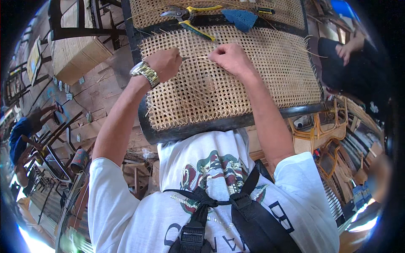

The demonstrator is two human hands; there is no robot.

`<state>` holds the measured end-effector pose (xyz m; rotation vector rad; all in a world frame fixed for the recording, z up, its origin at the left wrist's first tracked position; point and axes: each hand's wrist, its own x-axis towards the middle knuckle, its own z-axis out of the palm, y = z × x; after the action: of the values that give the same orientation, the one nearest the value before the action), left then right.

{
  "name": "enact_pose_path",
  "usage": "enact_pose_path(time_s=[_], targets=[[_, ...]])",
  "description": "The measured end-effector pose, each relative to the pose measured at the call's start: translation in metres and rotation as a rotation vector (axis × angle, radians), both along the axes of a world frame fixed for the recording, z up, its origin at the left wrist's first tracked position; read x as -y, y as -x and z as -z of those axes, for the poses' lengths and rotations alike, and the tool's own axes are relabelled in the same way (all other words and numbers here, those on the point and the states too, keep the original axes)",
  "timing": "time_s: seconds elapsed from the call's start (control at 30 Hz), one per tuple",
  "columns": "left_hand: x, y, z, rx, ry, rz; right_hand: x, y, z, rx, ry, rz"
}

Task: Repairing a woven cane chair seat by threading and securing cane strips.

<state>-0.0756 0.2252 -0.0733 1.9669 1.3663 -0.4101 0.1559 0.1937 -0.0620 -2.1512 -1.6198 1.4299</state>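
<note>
A woven cane panel (202, 90) in a dark frame (219, 124) lies in front of me. My left hand (166, 63), with a metal watch (145, 74) on its wrist, is closed over the panel's left part. From its fingers pokes the dark tip of a thin pointed tool (184, 59); the rest is hidden. To its right, my right hand (231, 59) pinches at the weave, seemingly on a thin pale cane strand (206, 57). Just beyond both hands lie yellow-handled pruning shears (190, 19) and a blue sponge-like piece (240, 19).
A small dark-and-yellow tool (265, 10) rests at the panel's far side. Loose strand ends stick out along its edges. A cardboard box (78, 59) and dark chair frames stand left. Another person in dark clothes (344, 63) is close on the right, above rattan furniture frames (318, 130).
</note>
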Motion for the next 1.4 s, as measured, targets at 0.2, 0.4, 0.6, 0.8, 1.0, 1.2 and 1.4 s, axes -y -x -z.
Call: enact_pose_path(time_s=[0.2, 0.4, 0.6, 0.8, 1.0, 1.2, 1.4], targets=[[-0.007, -0.024, -0.009, -0.023, -0.104, 0.201, 0.001, 0.006, 0.002, 0.072, -0.002, -0.036], [-0.018, -0.054, -0.03, -0.192, -0.117, 0.353, 0.001, 0.013, -0.001, 0.049, -0.018, -0.033], [-0.027, -0.042, 0.025, -0.039, 0.145, 0.207, 0.007, 0.025, 0.01, 0.105, -0.065, -0.056], [-0.027, -0.02, 0.014, 0.2, 0.389, -0.108, 0.021, 0.042, 0.007, 0.203, -0.22, -0.137], [-0.083, 0.08, -0.021, -0.083, -0.362, 0.051, 0.009, 0.04, -0.005, 0.162, -0.172, -0.169], [-0.081, 0.067, -0.083, 0.133, -0.401, -0.004, -0.024, 0.071, 0.013, -0.838, -0.288, 0.199], [-0.043, 0.026, -0.011, 0.114, -0.069, 0.062, -0.011, 0.045, -0.018, -0.083, -0.139, 0.058]])
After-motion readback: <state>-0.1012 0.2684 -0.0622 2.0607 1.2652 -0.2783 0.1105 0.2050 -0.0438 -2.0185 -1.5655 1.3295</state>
